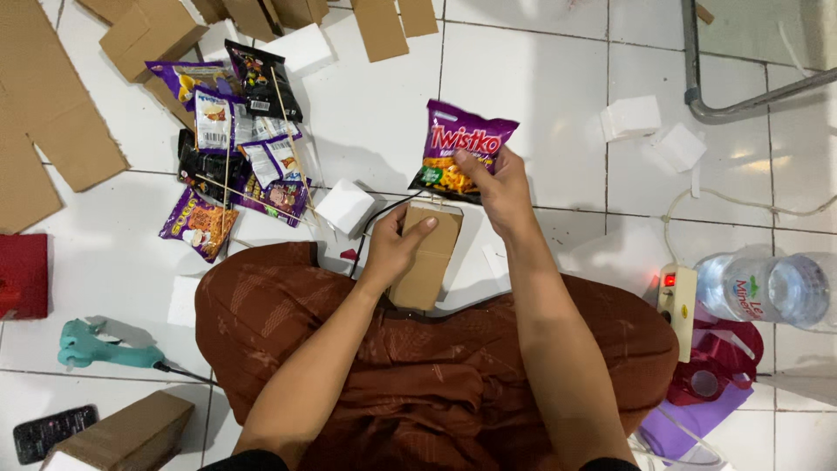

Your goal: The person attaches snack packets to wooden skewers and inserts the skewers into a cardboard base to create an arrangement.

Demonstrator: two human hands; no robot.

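- Head view, far left: large flat brown cardboard sheets (44,131) lie on the white tiled floor (523,78), reaching the picture's left edge, with a red box (22,275) below them.
- Lower left: a teal glue gun (96,347) lies on bare tiles, near the knee of the rust-brown skirt (418,375).
- Upper left: a heap of small snack packets on thin sticks (231,139) crowds the floor; a white foam block (345,208) sits at its right edge.
- Left hand (397,249) presses a small brown cardboard box (429,262) on the lap edge, thumb across its top, grip closed on it.
- Right hand (497,187) holds a purple snack bag (460,148) upright just above the box, grip pinched on its lower right corner.
- Open tiles lie beyond the bag.
- Right: two white foam blocks (649,126), a white power strip (677,296) and a clear plastic water bottle (772,290) near the right edge.
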